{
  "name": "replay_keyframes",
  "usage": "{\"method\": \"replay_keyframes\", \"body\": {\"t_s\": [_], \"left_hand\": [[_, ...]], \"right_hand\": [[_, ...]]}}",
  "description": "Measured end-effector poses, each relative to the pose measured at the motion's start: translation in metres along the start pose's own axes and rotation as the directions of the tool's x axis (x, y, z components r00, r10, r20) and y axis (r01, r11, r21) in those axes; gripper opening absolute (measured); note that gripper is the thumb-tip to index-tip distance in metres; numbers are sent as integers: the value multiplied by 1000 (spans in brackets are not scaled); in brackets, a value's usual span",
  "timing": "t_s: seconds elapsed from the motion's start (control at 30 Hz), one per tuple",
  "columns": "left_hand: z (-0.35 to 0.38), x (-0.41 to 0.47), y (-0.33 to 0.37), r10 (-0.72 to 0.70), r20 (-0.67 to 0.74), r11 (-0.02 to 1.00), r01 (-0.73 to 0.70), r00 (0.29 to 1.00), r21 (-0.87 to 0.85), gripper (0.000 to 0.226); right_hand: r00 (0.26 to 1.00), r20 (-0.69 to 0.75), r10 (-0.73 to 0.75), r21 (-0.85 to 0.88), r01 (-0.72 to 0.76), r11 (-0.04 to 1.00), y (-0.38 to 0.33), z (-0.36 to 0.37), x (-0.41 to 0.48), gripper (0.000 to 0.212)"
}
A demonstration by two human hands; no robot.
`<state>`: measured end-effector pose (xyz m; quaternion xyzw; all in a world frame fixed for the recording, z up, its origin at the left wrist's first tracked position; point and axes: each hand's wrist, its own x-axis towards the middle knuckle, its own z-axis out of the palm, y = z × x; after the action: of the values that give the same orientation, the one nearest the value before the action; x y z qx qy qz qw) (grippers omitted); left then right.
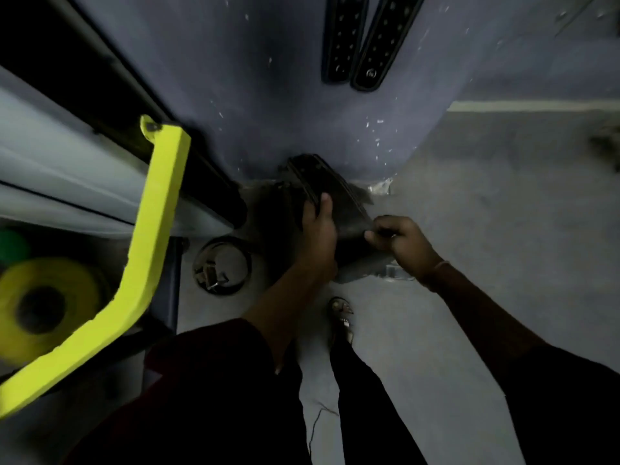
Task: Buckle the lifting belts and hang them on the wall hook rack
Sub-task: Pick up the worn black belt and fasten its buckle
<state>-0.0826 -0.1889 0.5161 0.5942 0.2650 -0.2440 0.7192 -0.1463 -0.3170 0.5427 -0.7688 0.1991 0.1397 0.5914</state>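
Note:
I hold a dark lifting belt (pixel 349 226) low in front of me, near the foot of the wall. My left hand (pixel 318 229) grips its left side with the thumb up over the strap. My right hand (pixel 399 239) pinches its right edge. Its buckle is hidden in the dim, blurred view. Two black belt ends with rows of holes (pixel 362 41) hang down the blue-grey wall at the top. A coiled belt with a metal buckle (pixel 221 265) lies on the floor to the left. No hook rack is in view.
A bright yellow machine bar (pixel 147 260) crosses the left side, with a yellow weight plate (pixel 43 303) and a green one (pixel 13 246) behind it. A dark rail (pixel 134 122) runs diagonally at left. My shoe (pixel 342 318) stands on the grey floor (pixel 503 203).

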Motion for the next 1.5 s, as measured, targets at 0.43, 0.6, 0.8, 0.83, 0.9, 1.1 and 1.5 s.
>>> {"method": "replay_keyframes", "body": {"t_s": [0.43,0.6,0.8,0.83,0.9,1.1,1.5], "left_hand": [[-26,-152,155,382,404,901,-433,831,40,33],[-37,-184,212,408,406,882,-468,818,55,22],[-26,-210,317,594,394,779,-623,701,-67,19],[-23,-215,330,595,374,787,-611,712,-89,25],[-17,-225,347,587,342,804,-577,733,-143,31],[9,-257,370,707,395,690,-696,587,-199,21],[68,-310,400,885,290,442,-854,364,-274,27]], "right_hand": [[886,-442,-141,460,358,812,-204,40,-87,15],[823,-521,-225,467,496,732,-255,50,-109,15],[788,-437,-433,448,608,656,-292,43,-132,22],[781,-421,-461,449,621,642,-298,42,-135,19],[773,-405,-489,443,634,635,-311,38,-141,11],[741,-394,-544,437,671,598,-360,9,-151,23],[575,-469,-670,403,815,417,-399,-46,-132,19]]}}
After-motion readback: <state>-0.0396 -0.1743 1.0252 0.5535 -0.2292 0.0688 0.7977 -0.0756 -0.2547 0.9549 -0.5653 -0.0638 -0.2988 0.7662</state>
